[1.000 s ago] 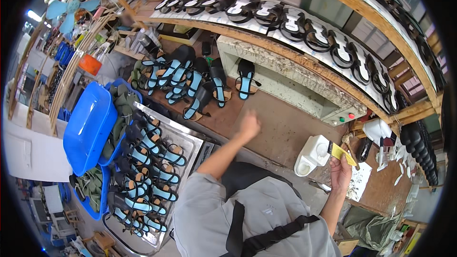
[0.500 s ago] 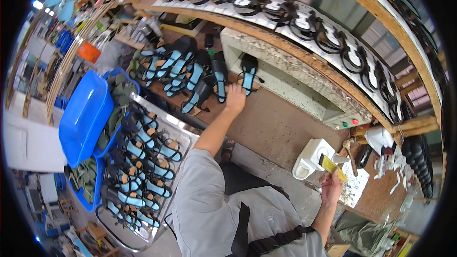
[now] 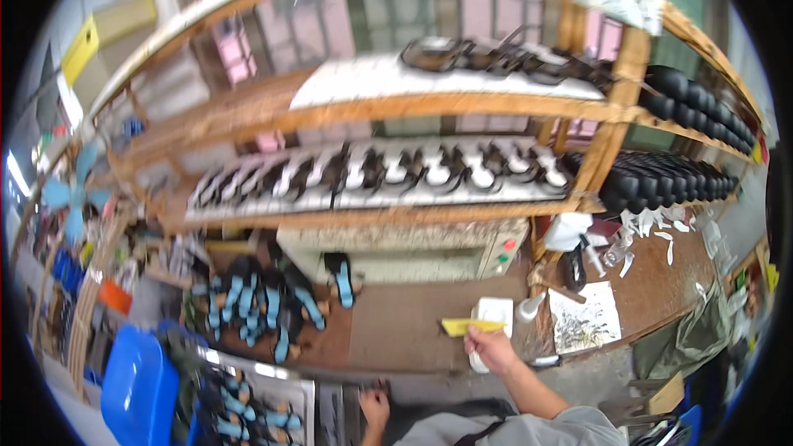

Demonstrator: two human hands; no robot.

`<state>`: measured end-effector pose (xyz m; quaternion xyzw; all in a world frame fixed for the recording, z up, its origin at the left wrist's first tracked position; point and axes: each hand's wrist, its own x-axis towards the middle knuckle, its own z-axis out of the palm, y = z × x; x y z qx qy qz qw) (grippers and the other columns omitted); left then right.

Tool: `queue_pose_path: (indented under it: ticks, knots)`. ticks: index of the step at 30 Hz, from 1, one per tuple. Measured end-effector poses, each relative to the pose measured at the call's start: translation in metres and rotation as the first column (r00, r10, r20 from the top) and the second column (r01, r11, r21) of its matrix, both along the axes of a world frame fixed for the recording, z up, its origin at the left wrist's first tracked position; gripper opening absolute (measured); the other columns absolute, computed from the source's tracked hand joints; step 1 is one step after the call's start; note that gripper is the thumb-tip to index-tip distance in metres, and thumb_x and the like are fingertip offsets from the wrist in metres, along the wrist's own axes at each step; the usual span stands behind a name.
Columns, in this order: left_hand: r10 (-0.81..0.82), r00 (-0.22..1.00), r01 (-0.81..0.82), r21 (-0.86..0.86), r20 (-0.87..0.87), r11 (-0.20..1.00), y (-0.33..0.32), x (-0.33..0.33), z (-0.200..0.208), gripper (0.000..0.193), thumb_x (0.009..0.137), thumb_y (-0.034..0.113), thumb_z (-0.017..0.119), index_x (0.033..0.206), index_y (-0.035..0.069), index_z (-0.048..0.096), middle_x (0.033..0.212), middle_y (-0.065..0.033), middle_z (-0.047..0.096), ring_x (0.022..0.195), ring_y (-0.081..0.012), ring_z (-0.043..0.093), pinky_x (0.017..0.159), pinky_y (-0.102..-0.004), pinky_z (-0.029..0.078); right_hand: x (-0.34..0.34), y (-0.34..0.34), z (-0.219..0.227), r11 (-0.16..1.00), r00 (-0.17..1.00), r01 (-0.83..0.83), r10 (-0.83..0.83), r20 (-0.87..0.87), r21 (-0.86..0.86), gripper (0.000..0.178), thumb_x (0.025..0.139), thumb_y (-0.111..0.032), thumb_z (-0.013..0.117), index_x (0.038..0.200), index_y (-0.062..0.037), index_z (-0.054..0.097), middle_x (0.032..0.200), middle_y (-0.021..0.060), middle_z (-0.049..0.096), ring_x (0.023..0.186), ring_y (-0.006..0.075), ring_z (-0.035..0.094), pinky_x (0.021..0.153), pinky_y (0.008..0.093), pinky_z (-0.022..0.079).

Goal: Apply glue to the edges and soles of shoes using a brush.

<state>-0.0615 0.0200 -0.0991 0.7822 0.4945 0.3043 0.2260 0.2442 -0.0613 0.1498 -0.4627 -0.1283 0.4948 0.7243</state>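
Observation:
My right hand [image 3: 493, 348] is closed on a yellow-handled brush [image 3: 471, 327], held flat in front of a white container [image 3: 496, 310] on the bench. Low and close to my body, my left hand [image 3: 374, 407] has its fingers curled in. Blur hides what it holds, if anything. Farther left on the bench lies a heap of black sandals with light-blue insoles [image 3: 245, 301]. A single sandal [image 3: 340, 281] stands in front of the long pale machine [image 3: 396, 239]. More such sandals [image 3: 237, 405] lie on the metal tray [image 3: 308, 396] at lower left.
Wooden shelves [image 3: 372, 107] above the bench carry rows of dark sandals [image 3: 396, 169]. Black rounded pieces [image 3: 669, 182] fill racks at right. A white bottle [image 3: 531, 306], a hammer [image 3: 562, 291] and a stained white sheet [image 3: 586, 318] are beside the container. A blue tub [image 3: 140, 384] sits far left.
The view has lifted toward the shelves. My left hand has come back from the sandals on the bench to near my body. My right hand has moved the brush left, now lying level.

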Motion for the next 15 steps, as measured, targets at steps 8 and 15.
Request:
queue_pose_path:
  ticks: [8,15]
  knots:
    - [-0.228,0.974,0.211,-0.349,-0.007,0.913,0.015,0.078,0.095,0.028,0.085,0.023,0.055,0.097,-0.002,0.061,0.107,-0.0254,0.055,0.101,-0.0405,0.049,0.089,-0.0464,0.038,0.021,-0.036,0.011,0.961,0.974,0.212,-0.193,-0.118,0.175,0.011,0.085,-0.013,0.061,0.085,-0.0025,0.057,0.068,0.0066,0.058,0.052,0.014,0.053,0.048,0.0275,0.043]
    - [-0.427,0.828,0.182,-0.547,-0.363,0.817,0.046,0.134,0.156,0.046,0.088,0.028,0.052,0.124,0.001,0.046,0.137,-0.025,0.03,0.128,-0.0391,0.026,0.106,-0.0437,0.024,0.05,-0.038,0.011,0.931,0.948,0.298,-0.261,-0.183,0.211,0.01,0.085,-0.013,0.06,0.086,-0.0031,0.057,0.065,0.0059,0.057,0.049,0.0141,0.053,0.045,0.0263,0.045]
